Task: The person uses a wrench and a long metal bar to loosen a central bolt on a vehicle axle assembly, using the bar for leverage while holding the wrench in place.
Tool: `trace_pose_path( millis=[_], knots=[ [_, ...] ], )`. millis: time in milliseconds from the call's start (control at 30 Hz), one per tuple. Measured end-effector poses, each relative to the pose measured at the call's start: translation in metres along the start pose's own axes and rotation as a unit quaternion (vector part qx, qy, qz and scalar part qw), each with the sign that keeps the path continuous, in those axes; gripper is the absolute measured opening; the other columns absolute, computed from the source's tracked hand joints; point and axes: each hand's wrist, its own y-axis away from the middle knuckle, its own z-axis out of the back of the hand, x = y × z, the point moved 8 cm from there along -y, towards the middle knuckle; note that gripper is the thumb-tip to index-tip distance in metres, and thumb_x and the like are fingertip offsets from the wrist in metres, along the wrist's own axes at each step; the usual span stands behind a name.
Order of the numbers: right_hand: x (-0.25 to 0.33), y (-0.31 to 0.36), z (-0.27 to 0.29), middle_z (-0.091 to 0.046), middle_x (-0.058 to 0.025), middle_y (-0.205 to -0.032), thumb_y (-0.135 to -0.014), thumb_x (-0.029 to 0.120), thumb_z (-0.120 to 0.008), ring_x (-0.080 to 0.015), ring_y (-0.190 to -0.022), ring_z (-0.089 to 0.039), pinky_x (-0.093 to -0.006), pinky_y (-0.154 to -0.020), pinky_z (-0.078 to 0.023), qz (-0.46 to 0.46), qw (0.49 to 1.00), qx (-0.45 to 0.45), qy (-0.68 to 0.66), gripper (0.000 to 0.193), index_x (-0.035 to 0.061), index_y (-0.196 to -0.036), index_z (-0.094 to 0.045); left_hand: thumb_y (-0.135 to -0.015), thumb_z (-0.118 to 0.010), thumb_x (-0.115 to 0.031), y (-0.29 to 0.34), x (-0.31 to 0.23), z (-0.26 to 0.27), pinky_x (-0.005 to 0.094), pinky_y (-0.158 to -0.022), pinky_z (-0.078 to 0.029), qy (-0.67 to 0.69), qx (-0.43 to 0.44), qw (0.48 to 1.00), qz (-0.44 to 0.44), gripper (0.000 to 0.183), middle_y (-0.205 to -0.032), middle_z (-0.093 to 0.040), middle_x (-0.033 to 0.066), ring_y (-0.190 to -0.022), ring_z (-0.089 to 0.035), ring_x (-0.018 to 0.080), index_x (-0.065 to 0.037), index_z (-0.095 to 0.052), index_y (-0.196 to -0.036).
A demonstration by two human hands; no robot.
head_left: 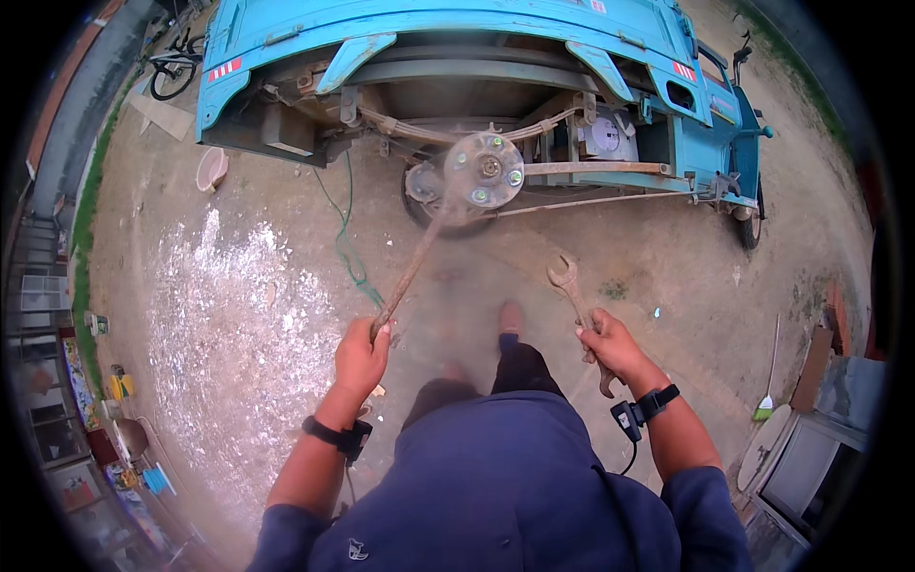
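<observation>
My left hand (362,360) is closed around the lower end of a long rusty metal bar (416,262). The bar slants up and away, and its far end overlaps the lower left edge of a bare wheel hub (463,173); whether it touches the hub, I cannot tell. Several studs stand out of the hub's round face, and no wheel covers it. In my right hand (615,345) is a rusty double open-end wrench (569,284), gripped around its shank. One jaw points up toward the vehicle, clear of the hub; the other shows below my fingers.
A blue cargo vehicle (457,27) spans the far side, with a leaf spring (419,132) behind the hub. Green cord (347,238) trails on the ground beside white flakes (229,305). A pink basin (212,169) lies left; a broom (765,405) and boards (812,367) are right.
</observation>
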Motion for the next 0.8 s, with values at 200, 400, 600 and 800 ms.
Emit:
trace_pose_path(
  millis=[200, 400, 600, 800],
  knots=[
    [0.046, -0.036, 0.021, -0.058, -0.0054, -0.079, -0.096, 0.016, -0.059, -0.0145, -0.061, -0.059, -0.0311, -0.058, -0.052, 0.014, 0.997, 0.079, -0.018, 0.028, 0.0012, -0.119, -0.05, -0.098, -0.057, -0.031, -0.022, -0.017, -0.003, 0.0504, -0.069, -0.05, -0.065, 0.034, 0.997, 0.012, 0.027, -0.088, -0.065, 0.0215, -0.08, -0.064, 0.0441, -0.006, -0.061, -0.106],
    [0.071, -0.055, 0.037, -0.06, -0.004, -0.081, -0.099, 0.016, -0.057, -0.0128, -0.06, -0.058, -0.0291, -0.057, -0.05, 0.016, 0.994, 0.105, 0.034, 0.045, 0.0046, -0.141, -0.044, -0.103, -0.05, -0.033, -0.043, -0.016, -0.007, 0.0445, -0.068, -0.051, -0.047, 0.084, 0.994, 0.057, 0.031, -0.076, -0.063, 0.0216, -0.076, -0.065, 0.0413, -0.004, -0.061, -0.105],
    [0.104, -0.075, 0.019, -0.06, -0.0027, -0.075, -0.101, 0.02, -0.057, -0.0098, -0.055, -0.056, -0.0258, -0.051, -0.047, 0.054, 0.991, 0.089, 0.083, 0.042, 0.0037, -0.138, -0.049, -0.105, -0.048, -0.035, -0.066, 0.003, -0.013, 0.0308, -0.059, -0.043, 0.074, 0.141, 0.986, 0.049, 0.034, -0.065, -0.052, 0.0025, -0.06, -0.05, 0.0137, -0.004, -0.06, -0.103],
    [0.105, -0.097, -0.043, -0.058, -0.0023, -0.072, -0.101, 0.02, -0.056, -0.0093, -0.052, -0.055, -0.0251, -0.048, -0.046, 0.078, 0.996, 0.011, -0.041, 0.04, 0.0035, -0.137, -0.05, -0.104, -0.048, -0.032, -0.078, 0.013, -0.026, 0.0308, -0.063, -0.046, 0.175, 0.217, 0.955, 0.1, 0.032, -0.068, -0.054, 0.0036, -0.065, -0.052, 0.0127, -0.003, -0.061, -0.102]
  ],
)
